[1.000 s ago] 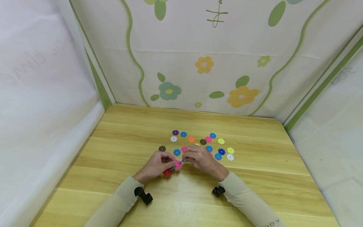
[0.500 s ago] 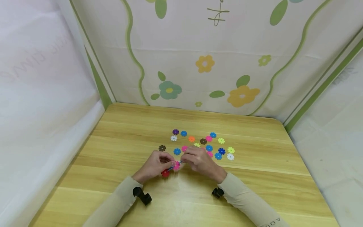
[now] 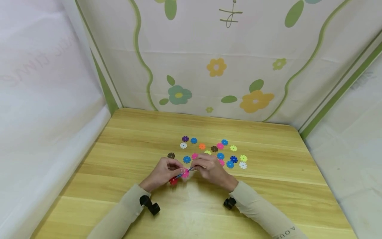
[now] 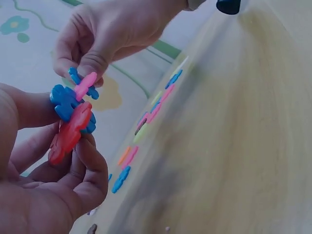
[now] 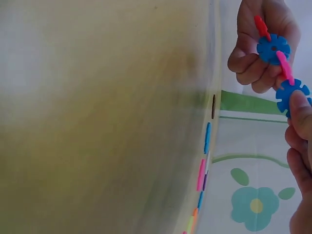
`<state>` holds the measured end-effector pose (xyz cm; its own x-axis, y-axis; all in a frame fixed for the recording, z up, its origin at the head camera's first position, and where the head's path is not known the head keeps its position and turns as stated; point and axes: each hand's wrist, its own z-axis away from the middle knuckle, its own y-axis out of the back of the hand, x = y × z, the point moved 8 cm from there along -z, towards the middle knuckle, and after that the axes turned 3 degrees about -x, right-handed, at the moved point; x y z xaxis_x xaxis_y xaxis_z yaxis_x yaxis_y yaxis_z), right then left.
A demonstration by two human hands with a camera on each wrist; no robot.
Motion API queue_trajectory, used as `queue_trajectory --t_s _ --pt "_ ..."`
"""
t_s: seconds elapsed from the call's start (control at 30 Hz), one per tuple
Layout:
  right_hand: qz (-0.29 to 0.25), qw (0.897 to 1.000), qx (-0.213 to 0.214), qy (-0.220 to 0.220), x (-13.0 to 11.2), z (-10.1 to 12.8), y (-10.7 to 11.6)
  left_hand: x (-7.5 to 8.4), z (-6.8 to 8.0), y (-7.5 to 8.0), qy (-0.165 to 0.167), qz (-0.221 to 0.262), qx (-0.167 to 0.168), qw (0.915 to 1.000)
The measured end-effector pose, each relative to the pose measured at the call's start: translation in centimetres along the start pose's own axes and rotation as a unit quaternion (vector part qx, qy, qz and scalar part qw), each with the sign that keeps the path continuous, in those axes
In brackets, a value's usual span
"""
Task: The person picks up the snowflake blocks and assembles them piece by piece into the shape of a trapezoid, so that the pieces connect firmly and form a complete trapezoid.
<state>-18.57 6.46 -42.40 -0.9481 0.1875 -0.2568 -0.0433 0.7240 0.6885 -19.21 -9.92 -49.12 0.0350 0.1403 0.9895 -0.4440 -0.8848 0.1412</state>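
Note:
A short chain of notched plastic snowflake discs hangs between my hands, above the table. It runs from a red disc (image 4: 70,132) through a blue disc (image 5: 273,48) and a pink disc (image 4: 86,86) to a second blue disc (image 5: 286,92). My left hand (image 3: 162,174) pinches the blue disc beside the red one between thumb and fingers. With thumb and forefinger my right hand (image 3: 210,167) grips the blue disc at the other end. The discs slot into one another edge to edge, at angles.
Several loose discs lie flat beyond the hands, among them a brown disc (image 3: 171,155), a purple disc (image 3: 185,138), an orange disc (image 3: 202,146) and a white disc (image 3: 243,165). The wooden table (image 3: 143,132) meets a flower-printed curtain (image 3: 185,39) at its back edge.
The hands and the chain have shifted very slightly to the left. Both grips stay the same, and the loose discs lie where they were.

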Motion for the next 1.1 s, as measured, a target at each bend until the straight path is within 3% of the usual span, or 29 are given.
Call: queue_trajectory --t_s 0.23,0.43,0.63,0.83,1.1 --pt "0.091 0.994 -0.046 0.033 -1.0 -0.8 -0.6 -0.1 0.0 0.0 0.001 -0.018 0.002 0.9998" --pt "0.061 0.994 -0.088 0.014 -0.6 -0.5 -0.4 -0.2 -0.2 -0.3 0.023 -0.046 -0.032 0.9981" --pt "0.068 0.989 -0.124 0.041 -0.7 0.0 -1.0 -0.8 0.1 -0.3 0.055 -0.045 -0.073 0.9948" --pt "0.072 0.986 -0.137 0.063 -1.1 0.1 -1.8 -1.0 0.3 -1.1 0.046 -0.038 -0.126 0.9902" --pt "0.064 0.985 -0.138 0.079 -1.8 -0.6 -2.3 -1.2 0.4 -0.9 0.042 -0.050 -0.124 0.9902"
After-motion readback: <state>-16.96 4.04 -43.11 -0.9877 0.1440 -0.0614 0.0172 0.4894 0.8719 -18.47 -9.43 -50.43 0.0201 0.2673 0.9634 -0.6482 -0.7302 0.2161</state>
